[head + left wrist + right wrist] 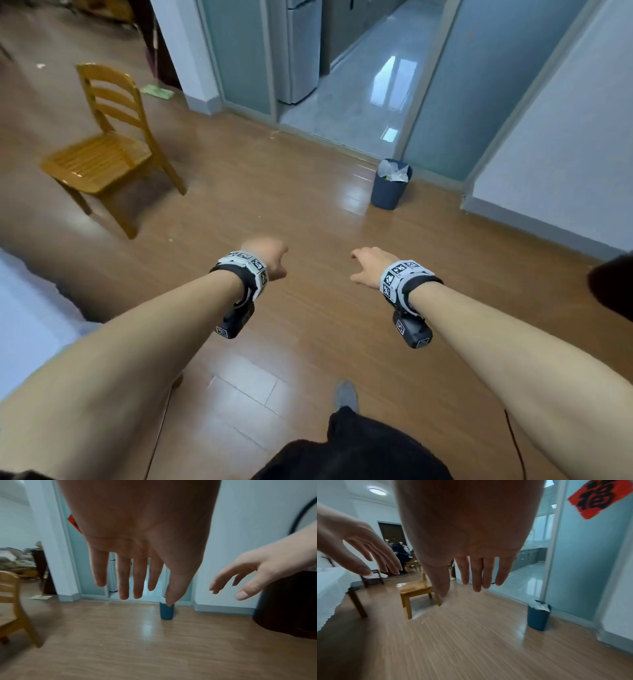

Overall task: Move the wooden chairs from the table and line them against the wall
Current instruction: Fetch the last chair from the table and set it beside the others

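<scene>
A light wooden chair (102, 154) with a slatted back stands alone on the wood floor at the left of the head view, well ahead and left of both hands. It shows again as the chair (416, 591) in the right wrist view and at the left edge as the chair (12, 601) in the left wrist view. My left hand (270, 260) and right hand (366, 267) hang in the air over the floor, fingers straight and empty. The left hand (137, 581) and right hand (471, 580) each hold nothing.
A dark blue waste bin (390, 185) with a plastic liner stands by the glass sliding door (479, 102). A table with a white cloth (329, 588) stands at the left. A dark round object (613, 287) sits at the right edge. A white wall (565, 154) runs along the right.
</scene>
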